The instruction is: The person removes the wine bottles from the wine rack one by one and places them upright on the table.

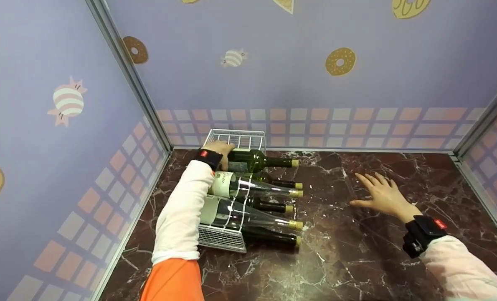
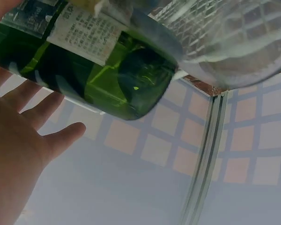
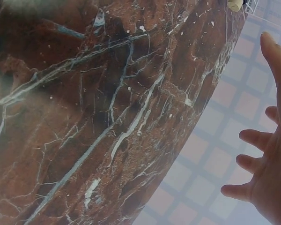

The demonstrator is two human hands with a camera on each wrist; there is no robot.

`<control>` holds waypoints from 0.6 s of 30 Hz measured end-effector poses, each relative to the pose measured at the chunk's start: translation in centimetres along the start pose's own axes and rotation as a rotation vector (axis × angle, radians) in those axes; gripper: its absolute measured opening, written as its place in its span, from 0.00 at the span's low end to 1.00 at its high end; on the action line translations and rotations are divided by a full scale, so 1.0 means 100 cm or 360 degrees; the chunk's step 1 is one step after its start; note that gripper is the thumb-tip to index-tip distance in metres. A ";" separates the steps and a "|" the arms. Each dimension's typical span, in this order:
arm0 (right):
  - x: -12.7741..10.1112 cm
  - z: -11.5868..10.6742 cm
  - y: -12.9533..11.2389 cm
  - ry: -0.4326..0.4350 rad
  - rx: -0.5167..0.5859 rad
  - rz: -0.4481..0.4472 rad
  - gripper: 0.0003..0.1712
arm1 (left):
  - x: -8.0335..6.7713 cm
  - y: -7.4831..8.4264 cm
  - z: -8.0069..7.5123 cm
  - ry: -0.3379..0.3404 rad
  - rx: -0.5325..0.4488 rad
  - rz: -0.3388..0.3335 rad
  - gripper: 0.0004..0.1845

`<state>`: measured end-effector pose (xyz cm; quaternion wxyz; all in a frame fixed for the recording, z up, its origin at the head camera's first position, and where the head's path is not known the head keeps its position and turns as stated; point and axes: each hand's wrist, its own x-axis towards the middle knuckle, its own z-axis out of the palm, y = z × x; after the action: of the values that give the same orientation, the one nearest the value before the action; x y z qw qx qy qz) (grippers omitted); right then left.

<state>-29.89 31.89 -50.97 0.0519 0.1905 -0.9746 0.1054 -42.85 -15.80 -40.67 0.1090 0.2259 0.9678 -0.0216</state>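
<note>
Resting on a glossy green glass bottle [image 1: 257,160], left hand [image 1: 220,149] lies slack-fingered; right hand [image 1: 383,195] spreads flat.

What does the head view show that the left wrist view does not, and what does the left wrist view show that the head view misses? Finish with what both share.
Only the head view shows the whole white wire rack with its bottles lying on their sides, corked necks pointing right, the marble tabletop, and the right hand spread flat on it.

Only the left wrist view shows the green bottle's base from below, its printed back label, and the left hand's palm with straight fingers.

Both show the left hand at that top green bottle, and the checked wall.
</note>
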 end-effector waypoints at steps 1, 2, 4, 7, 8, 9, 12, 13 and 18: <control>0.000 0.001 0.000 -0.0002 0.0000 0.0002 0.53 | 0.002 0.000 0.001 0.0000 0.0011 0.0005 0.42; -0.001 0.001 0.001 -0.0003 0.0002 0.0004 0.53 | 0.004 -0.001 0.003 -0.0002 0.0022 0.0000 0.42; -0.002 0.002 0.001 -0.0017 0.0008 0.0007 0.53 | 0.008 -0.003 0.009 0.0000 0.0032 -0.0001 0.41; -0.005 0.004 0.002 -0.0029 0.0021 0.0009 0.53 | 0.012 -0.006 0.017 0.0011 0.0004 0.0009 0.38; -0.006 0.004 0.002 -0.0030 0.0026 0.0009 0.53 | 0.013 -0.006 0.019 0.0016 -0.0018 0.0008 0.37; -0.007 0.004 0.002 -0.0031 0.0033 0.0010 0.52 | 0.014 -0.007 0.021 0.0023 -0.0032 0.0013 0.37; -0.009 0.005 0.004 -0.0030 0.0042 0.0018 0.53 | 0.016 -0.009 0.024 0.0052 -0.0039 0.0032 0.38; -0.009 0.005 0.004 -0.0031 0.0044 0.0021 0.52 | 0.017 -0.009 0.024 0.0065 -0.0030 0.0045 0.38; -0.008 0.006 0.004 -0.0035 0.0030 0.0028 0.52 | 0.016 -0.009 0.025 0.0186 0.0027 0.0142 0.36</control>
<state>-29.33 32.45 -51.74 0.0385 0.1834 -0.9758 0.1129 -44.14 -16.19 -43.45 0.0513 0.2706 0.9613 -0.0118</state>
